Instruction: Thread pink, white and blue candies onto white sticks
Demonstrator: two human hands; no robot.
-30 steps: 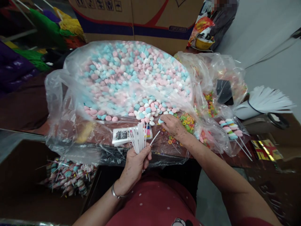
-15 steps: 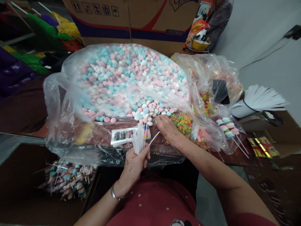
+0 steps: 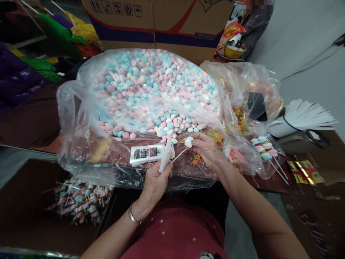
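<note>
My left hand grips a bundle of white sticks, fanned upward, with one stick angled out to the right. My right hand pinches white and blue marshmallow candies just above that stick's tip. Behind both hands lies a big clear plastic bag heaped with pink, blue and white marshmallow candies. A white labelled packet lies under the plastic near my left hand.
Colourful ring candies sit in a bag right of my hand. Finished marshmallow skewers lie further right, beside a bundled stack of white sticks. A box of wrapped skewers sits lower left. Cardboard cartons stand behind.
My right hand has lifted off the candy pile with candies pinched in its fingers and moved toward the stick. The stick bundle in my left hand has closed together.
</note>
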